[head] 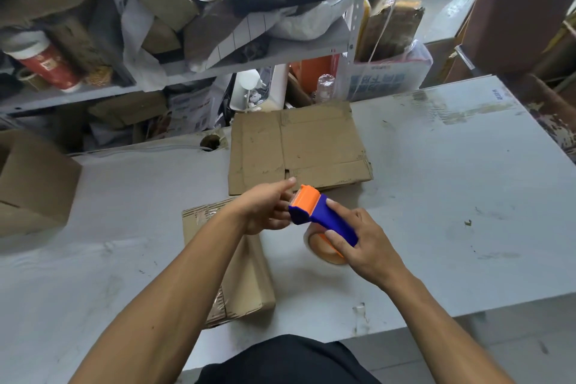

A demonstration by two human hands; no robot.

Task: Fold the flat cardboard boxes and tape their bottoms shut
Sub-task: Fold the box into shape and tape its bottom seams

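Blue-and-orange tape dispenser (pixel 318 212), brown cardboard (pixel 296 146), grey table (pixel 452 196).

flat cardboard (pixel 296 146) lying far | folded box (pixel 240 274) near | tape dispenser (pixel 324 218) held

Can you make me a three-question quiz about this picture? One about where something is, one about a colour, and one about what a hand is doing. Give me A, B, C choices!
1. Where is the flat cardboard box?
A. On the table, beyond the hands
B. On the floor
C. On the shelf

2. What colours is the tape dispenser?
A. Green and white
B. Blue and orange
C. All black

3. What is the right hand doing?
A. Lying flat on the table
B. Waving
C. Gripping the tape dispenser

Answers: 1 A, it lies on the grey table past both hands. 2 B, the handle is blue and the head is orange. 3 C, its fingers curl round the blue handle while the left hand touches the orange end.
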